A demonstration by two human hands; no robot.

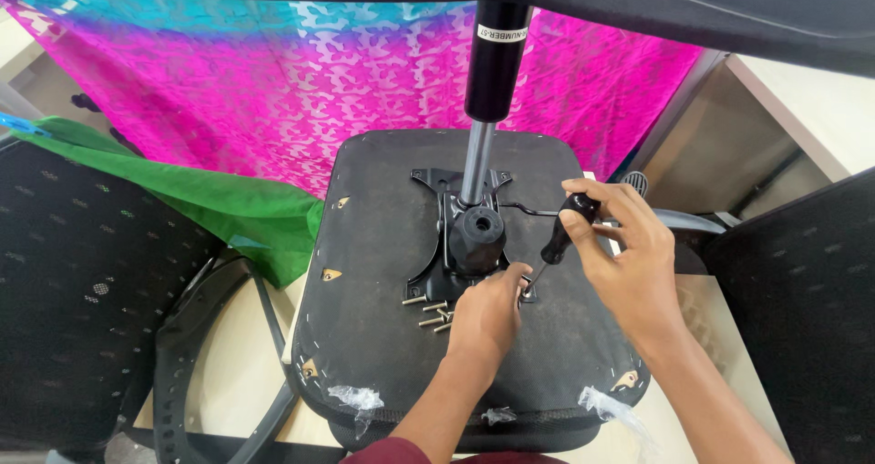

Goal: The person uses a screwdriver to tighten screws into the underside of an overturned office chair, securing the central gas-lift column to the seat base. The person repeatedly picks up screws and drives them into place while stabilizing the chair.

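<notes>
Screwdriver at the chair's mounting plate

The screwdriver [558,241], gripped in the right hand [620,245], leans onto the mounting plate's [456,236] near-right corner, where the left hand [488,314] pinches to steady the screw; loose bolts [436,311] lie just left, within reach on the upturned seat [383,245].

A light wooden table [232,373] holds an upside-down black chair seat [383,245], a black curved chair part [182,355] lies on the table just beside it, and a few loose silver screws [436,313] rest on top of the seat.
</notes>
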